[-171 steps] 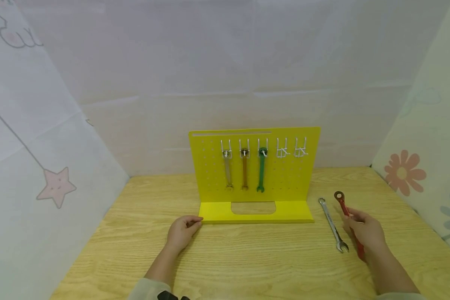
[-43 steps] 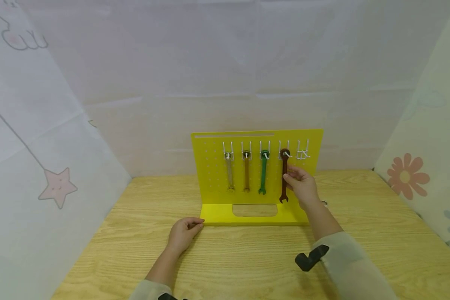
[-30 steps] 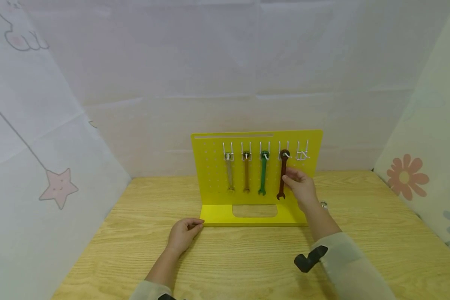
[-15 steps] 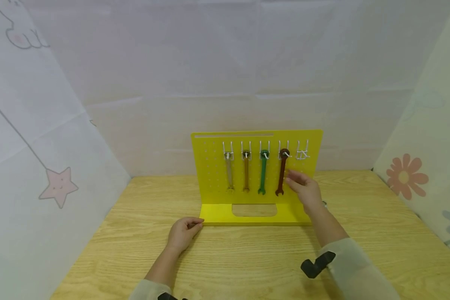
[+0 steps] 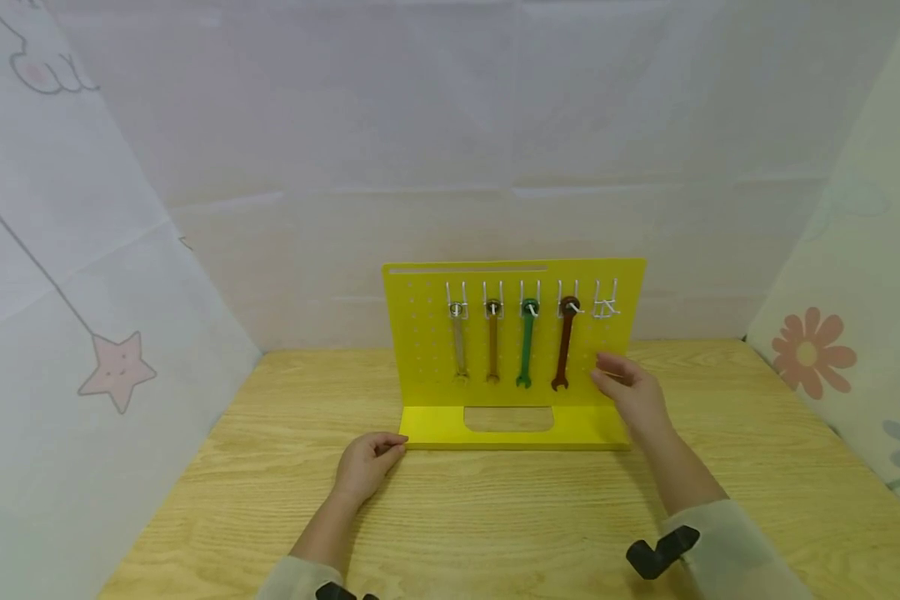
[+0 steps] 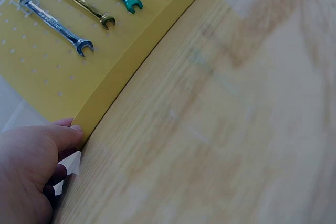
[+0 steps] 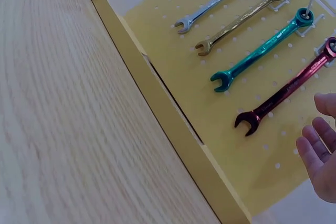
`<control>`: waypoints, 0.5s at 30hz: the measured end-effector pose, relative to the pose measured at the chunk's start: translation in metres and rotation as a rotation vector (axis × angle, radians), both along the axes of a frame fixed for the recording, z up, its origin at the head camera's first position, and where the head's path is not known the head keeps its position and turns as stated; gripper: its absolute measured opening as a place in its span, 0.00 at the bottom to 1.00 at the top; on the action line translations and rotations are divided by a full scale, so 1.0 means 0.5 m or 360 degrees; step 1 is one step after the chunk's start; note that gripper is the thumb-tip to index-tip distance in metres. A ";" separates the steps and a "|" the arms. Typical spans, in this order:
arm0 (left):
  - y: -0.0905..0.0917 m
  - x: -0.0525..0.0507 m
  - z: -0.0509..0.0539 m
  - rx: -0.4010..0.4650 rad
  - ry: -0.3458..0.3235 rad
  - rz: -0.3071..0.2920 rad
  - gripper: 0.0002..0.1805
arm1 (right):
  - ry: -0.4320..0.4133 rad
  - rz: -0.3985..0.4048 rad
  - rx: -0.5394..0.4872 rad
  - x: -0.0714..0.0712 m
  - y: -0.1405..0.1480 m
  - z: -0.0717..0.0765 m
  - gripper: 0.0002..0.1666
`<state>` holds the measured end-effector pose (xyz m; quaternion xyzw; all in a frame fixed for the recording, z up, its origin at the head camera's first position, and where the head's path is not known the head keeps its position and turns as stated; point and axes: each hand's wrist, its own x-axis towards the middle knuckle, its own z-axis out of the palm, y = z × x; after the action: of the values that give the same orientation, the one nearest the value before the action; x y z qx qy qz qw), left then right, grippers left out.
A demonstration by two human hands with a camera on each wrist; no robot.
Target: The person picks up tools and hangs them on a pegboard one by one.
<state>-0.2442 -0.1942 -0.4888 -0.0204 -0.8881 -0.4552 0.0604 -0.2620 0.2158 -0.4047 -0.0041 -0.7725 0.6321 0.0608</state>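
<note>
Four-hook-style rows aside, a yellow pegboard (image 5: 435,358) stands on the table, bearing a silver wrench (image 5: 460,346), a gold wrench (image 5: 492,346), a green wrench (image 5: 527,346) and a red wrench (image 5: 565,346) on its hooks. At the base's left front corner my left hand (image 5: 365,468) pinches the edge between thumb and fingers, as the left wrist view also shows. Holding nothing, my right hand (image 5: 636,398) is in front of the board's right side, apart from the red wrench; its fingers look relaxed in the right wrist view.
One hook (image 5: 605,308) at the board's right end bears no wrench. The board stands on a wood-grain table (image 5: 495,517). Pale cloth walls (image 5: 450,167) enclose the back and sides.
My right hand carried the red wrench from the table to the fourth hook, let go and drew back rightward. The second silver wrench on the table is now out of sight. My left hand stays put.
</note>
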 end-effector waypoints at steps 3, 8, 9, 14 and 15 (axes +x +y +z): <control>0.000 -0.001 0.000 0.0000 -0.0001 0.0003 0.07 | 0.0013 -0.0009 0.0013 0.010 0.014 -0.005 0.33; 0.000 -0.001 -0.001 0.0000 -0.0002 0.0005 0.07 | 0.0011 -0.0009 0.0048 0.028 0.033 -0.013 0.34; 0.000 -0.001 -0.001 0.0001 -0.0003 0.0006 0.07 | 0.0007 -0.0008 0.0055 0.031 0.036 -0.015 0.35; 0.000 -0.002 -0.002 -0.0003 -0.0005 0.0009 0.07 | 0.0014 -0.0022 0.0081 0.044 0.050 -0.024 0.36; 0.000 -0.002 -0.002 -0.0004 -0.0006 0.0010 0.07 | 0.0018 -0.0025 0.0078 0.046 0.052 -0.026 0.36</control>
<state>-0.2451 -0.1942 -0.4897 -0.0170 -0.8889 -0.4539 0.0602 -0.2393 0.2420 -0.4175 -0.0050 -0.7873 0.6125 0.0702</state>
